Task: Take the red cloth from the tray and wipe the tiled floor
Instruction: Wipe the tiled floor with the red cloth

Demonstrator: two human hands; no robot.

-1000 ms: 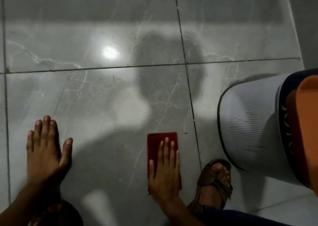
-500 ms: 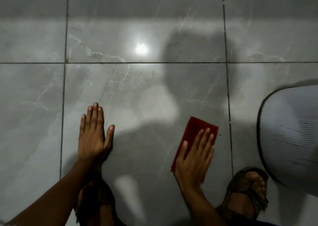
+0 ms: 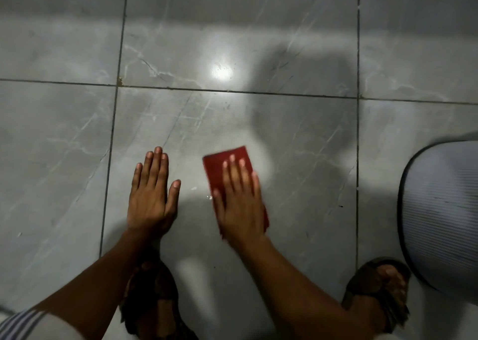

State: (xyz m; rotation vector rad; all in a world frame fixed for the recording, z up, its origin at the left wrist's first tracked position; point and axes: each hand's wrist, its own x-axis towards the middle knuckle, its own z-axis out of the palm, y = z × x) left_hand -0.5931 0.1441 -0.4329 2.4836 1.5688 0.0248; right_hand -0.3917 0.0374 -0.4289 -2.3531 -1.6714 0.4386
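A: How far along are we?

B: The red cloth (image 3: 227, 169) is already out of the tray and flat on the tiled floor (image 3: 297, 158), so we judge step 1 done and the wiping under way. Our right hand (image 3: 239, 202) presses on it, fingers (image 3: 234, 174) straight and lying close together, thumb out toward the left edge of the cloth. The cloth's far edge shows beyond the fingertips, slightly blurred.

A: And the other hand?

B: Our left hand (image 3: 151, 197) rests flat on the bare tile just beside the cloth, fingers straight and together, thumb spread. It holds nothing; we take it as a brace.

A: What is left?

B: We cannot tell how much of the floor is wiped. There are specks on the tile along the grout line (image 3: 232, 91) ahead, so we judge more passes are needed.

A: Any containers?

B: No tray is in view. At the right edge stands 1 pale ribbed bin (image 3: 439, 210), just beside our right sandal (image 3: 380, 288). Only its outer wall shows, so its contents are hidden.
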